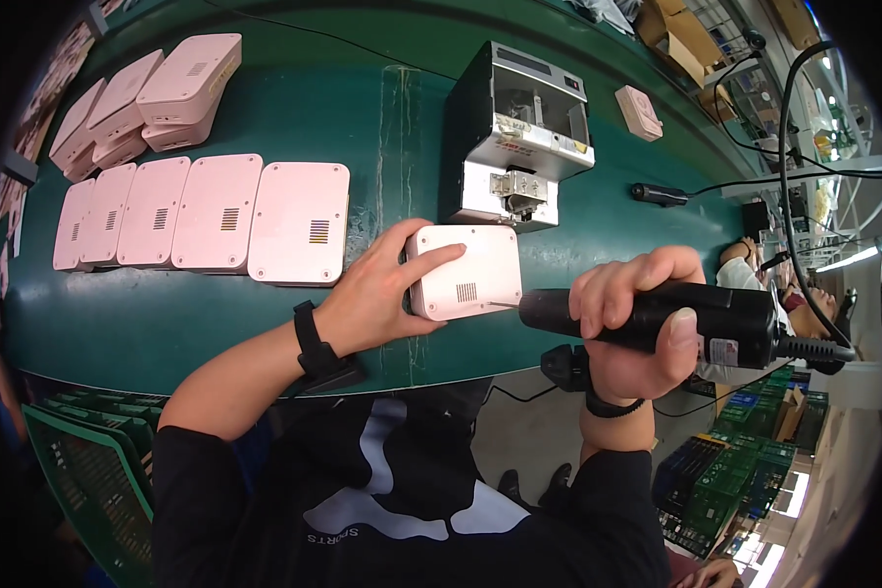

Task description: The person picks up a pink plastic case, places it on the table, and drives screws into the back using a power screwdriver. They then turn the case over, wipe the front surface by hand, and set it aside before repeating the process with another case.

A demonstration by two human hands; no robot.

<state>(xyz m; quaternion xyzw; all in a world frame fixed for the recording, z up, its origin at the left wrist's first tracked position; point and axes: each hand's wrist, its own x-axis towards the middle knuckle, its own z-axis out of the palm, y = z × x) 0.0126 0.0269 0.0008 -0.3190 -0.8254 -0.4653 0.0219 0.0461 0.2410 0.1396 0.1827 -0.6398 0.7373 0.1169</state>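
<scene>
I see a lane across the green table between the row of pale rounded plastic boxes and the tall black-and-silver machine; the left hand blocks its near end. Right of that machine, I could pass as far as the corded black cylindrical tool. The thick black electric screwdriver bars the near right.

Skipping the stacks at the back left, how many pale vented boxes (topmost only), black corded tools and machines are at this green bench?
Pale vented boxes: 6, five in a row, one under the left hand
Black corded tools: 2, one in the right hand
Machine: 1
Total: 9
</scene>
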